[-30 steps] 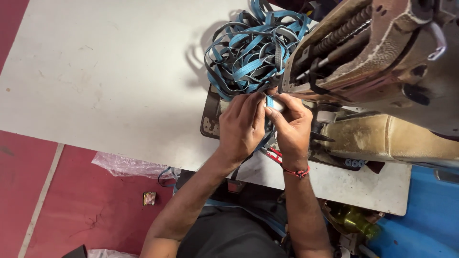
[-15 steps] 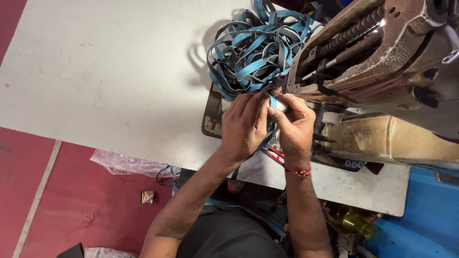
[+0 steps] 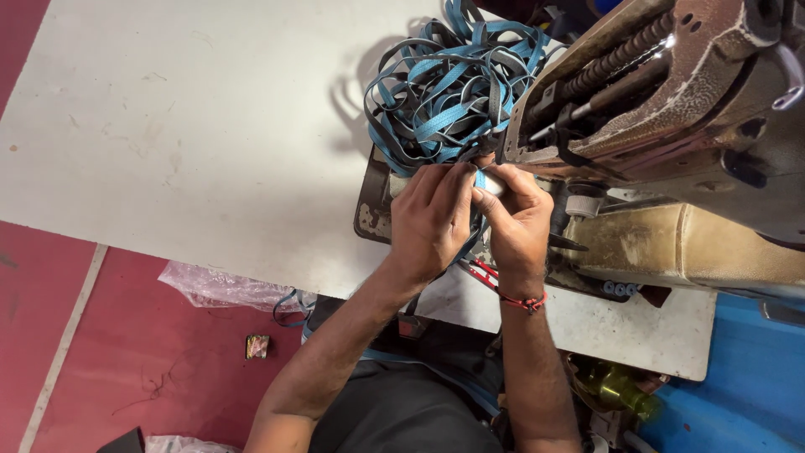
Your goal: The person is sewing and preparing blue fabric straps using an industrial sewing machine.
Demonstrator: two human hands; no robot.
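My left hand (image 3: 432, 220) and my right hand (image 3: 517, 225) are pressed together at the front of a worn sewing machine (image 3: 671, 126). Both pinch a blue strap (image 3: 480, 179) between thumbs and fingers, close to the needle area, which the hands hide. Beyond my fingers a tangled pile of blue and grey straps (image 3: 449, 92) lies on the white table (image 3: 193, 143). A red thread band (image 3: 524, 300) circles my right wrist.
Red-handled snips (image 3: 482, 270) lie on the table under my right wrist. A crumpled plastic bag (image 3: 214, 287) and a small wrapper (image 3: 257, 346) are on the red floor below the table edge. A green bottle (image 3: 620, 390) sits lower right.
My hands stay pinched on the blue strap by the machine; the view has shifted slightly, nothing else visibly moved.
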